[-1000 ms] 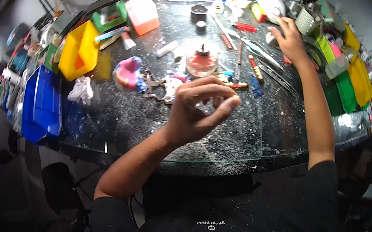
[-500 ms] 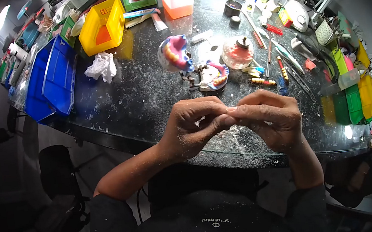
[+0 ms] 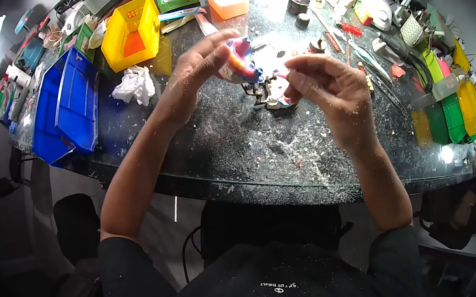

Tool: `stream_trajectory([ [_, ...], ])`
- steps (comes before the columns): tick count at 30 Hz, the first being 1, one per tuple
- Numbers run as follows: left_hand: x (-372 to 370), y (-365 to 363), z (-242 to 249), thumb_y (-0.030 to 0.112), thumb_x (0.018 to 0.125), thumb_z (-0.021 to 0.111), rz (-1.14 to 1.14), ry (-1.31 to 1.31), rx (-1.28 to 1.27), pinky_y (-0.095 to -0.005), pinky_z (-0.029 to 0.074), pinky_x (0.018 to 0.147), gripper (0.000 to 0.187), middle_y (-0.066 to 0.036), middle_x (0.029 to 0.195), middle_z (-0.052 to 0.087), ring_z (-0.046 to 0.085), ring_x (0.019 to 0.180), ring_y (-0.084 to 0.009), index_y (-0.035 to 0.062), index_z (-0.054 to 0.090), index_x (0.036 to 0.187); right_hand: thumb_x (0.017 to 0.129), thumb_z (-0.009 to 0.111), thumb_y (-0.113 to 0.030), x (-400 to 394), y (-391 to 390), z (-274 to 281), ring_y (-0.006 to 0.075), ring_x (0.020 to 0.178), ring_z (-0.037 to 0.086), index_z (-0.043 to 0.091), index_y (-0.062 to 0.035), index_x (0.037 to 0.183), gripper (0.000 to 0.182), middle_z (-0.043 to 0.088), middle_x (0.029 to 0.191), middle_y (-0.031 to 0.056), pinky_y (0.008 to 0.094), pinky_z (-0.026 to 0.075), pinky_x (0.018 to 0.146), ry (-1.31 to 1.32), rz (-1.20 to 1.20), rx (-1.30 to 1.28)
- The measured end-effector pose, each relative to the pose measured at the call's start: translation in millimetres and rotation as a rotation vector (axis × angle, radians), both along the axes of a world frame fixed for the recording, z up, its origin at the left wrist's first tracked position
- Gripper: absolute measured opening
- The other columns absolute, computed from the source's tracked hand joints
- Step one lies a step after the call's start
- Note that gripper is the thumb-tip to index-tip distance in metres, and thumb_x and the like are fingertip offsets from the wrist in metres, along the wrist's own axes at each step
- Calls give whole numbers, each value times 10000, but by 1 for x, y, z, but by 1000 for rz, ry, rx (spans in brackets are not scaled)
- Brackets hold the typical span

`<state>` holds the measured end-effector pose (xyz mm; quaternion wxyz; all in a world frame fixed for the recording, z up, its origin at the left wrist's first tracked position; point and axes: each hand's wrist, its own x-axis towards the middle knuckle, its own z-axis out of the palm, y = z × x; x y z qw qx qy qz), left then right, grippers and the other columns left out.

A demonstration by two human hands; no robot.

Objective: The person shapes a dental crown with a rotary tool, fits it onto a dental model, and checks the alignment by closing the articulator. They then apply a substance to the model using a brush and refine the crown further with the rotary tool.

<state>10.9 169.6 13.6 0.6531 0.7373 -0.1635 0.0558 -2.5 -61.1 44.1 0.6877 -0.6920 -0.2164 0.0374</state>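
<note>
My left hand (image 3: 197,74) is at the upper dental model (image 3: 244,60), with thumb and fingers around its plaster side. This model has blue and pink wax and a row of teeth, and stands tilted up on a metal articulator (image 3: 252,91). The lower dental model (image 3: 278,98) lies in front, partly covered by my right hand (image 3: 333,85). That hand has thumb and index finger pinched together just above the lower model's right side. Whatever is between those fingertips is too small or hidden to make out.
White dust (image 3: 304,161) covers the dark bench. Crumpled tissue (image 3: 134,85), a blue bin (image 3: 66,109) and a yellow bin (image 3: 131,34) stand left. Behind are a container of orange liquid (image 3: 230,0) and a black cup (image 3: 298,4). Hand tools (image 3: 372,65) lie on the right.
My hands were together near the bench's front edge, pinching something tiny. They have parted and moved forward to the models. The articulator with the upper model has shifted slightly right.
</note>
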Motion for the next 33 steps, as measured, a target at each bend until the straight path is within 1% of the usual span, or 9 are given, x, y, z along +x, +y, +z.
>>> stream_trajectory([
  [2,4,7,-8,657,850,508,-206,78,8,-344,364,982,825,-110,1231,588,538,1124,-181,18,428,1366,903,625,-46,4,4,0,119,779,661,630,50,1049,175,681,867,92,234,545,713,-12,1,11],
  [7,-10,-2,-23,553,896,551,-123,32,-125,-250,444,760,723,-44,1132,609,561,985,-94,14,428,1361,890,631,-22,1,16,4,126,758,670,631,48,1057,181,685,821,100,225,545,670,-75,-50,43],
  [11,-22,-12,-23,539,902,552,-97,50,-162,-239,453,693,738,-47,1168,583,561,949,-82,-5,393,1374,879,652,-31,-7,19,6,120,781,668,647,37,1030,166,686,863,95,215,541,682,-43,-32,3],
  [14,-25,-17,-22,417,924,595,-93,63,-255,-212,449,692,667,-57,1171,583,551,913,-54,-6,373,1389,861,676,-36,-7,21,-7,103,790,648,653,22,1021,172,674,934,84,208,532,690,-249,-117,-59],
  [15,-26,-18,-22,411,925,595,-88,64,-261,-212,450,694,664,-58,1176,580,552,915,-56,-6,370,1390,821,723,-82,-4,23,-15,99,753,600,678,-40,962,154,663,892,51,236,484,659,-302,-139,-31],
  [18,-28,-21,-22,402,926,598,-73,77,-270,-211,451,701,662,-62,1195,570,552,922,-61,-4,364,1394,808,730,-83,-3,27,-25,127,769,594,678,-53,948,152,657,928,56,259,463,661,-399,-116,-34],
  [23,-29,-21,-22,414,914,611,-75,89,-267,-212,450,720,687,-70,1230,557,549,942,-64,-3,359,1398,836,696,-11,-6,26,-26,88,880,603,642,5,1007,180,658,986,65,229,462,730,-300,-72,-110],
  [29,-27,-19,-26,423,909,615,-71,103,-246,-210,450,733,703,-74,1238,553,544,965,-65,-4,354,1403,828,711,-36,-6,27,-23,77,855,589,660,2,991,174,662,967,61,227,458,725,-336,-95,-135],
  [33,-28,-19,-26,424,914,607,-69,103,-237,-210,452,738,696,-78,1257,543,544,974,-68,-5,357,1402,793,729,-80,-5,31,-27,162,768,606,664,-38,919,148,664,877,76,291,458,680,-343,-144,-58],
])
